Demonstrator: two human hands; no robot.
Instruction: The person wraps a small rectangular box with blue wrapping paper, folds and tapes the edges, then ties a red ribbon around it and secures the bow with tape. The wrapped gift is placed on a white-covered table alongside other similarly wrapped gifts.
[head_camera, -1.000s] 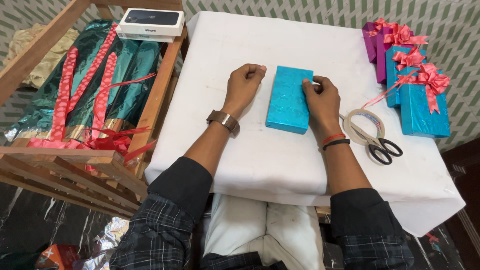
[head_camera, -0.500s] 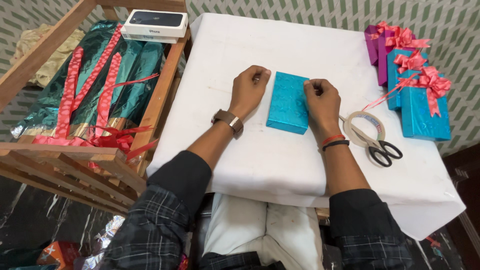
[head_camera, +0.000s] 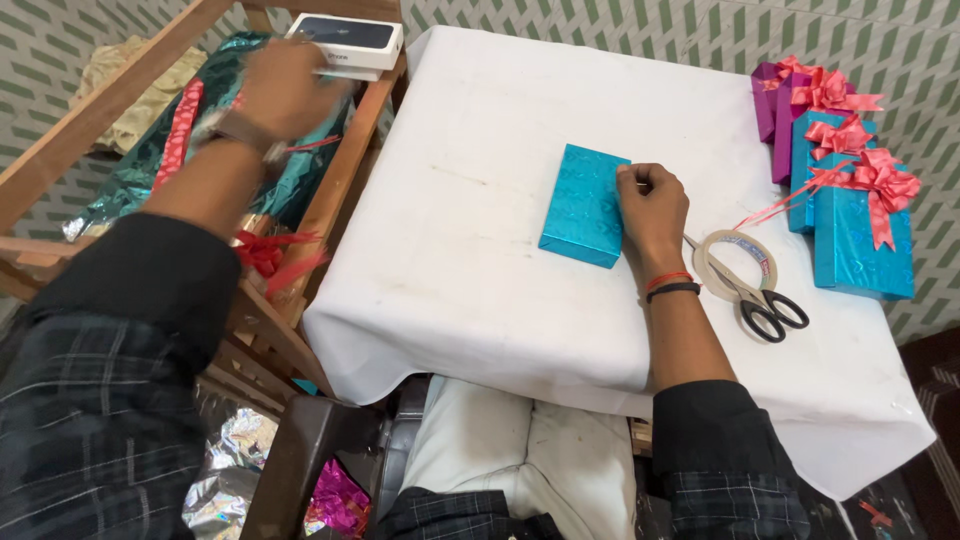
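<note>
Left hand (head_camera: 283, 88) outstretched leftward, blurred; right hand (head_camera: 652, 208) curled, resting.

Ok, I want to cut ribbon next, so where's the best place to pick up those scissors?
Take the scissors by the black handle loops, coming from the near side. The loops point toward the person, while the blades lie across the tape roll, just right of the right hand.

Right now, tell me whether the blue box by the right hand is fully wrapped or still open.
Wrapped, as far as shown: the blue box lies flat, paper covering every visible face; underside hidden.
</note>
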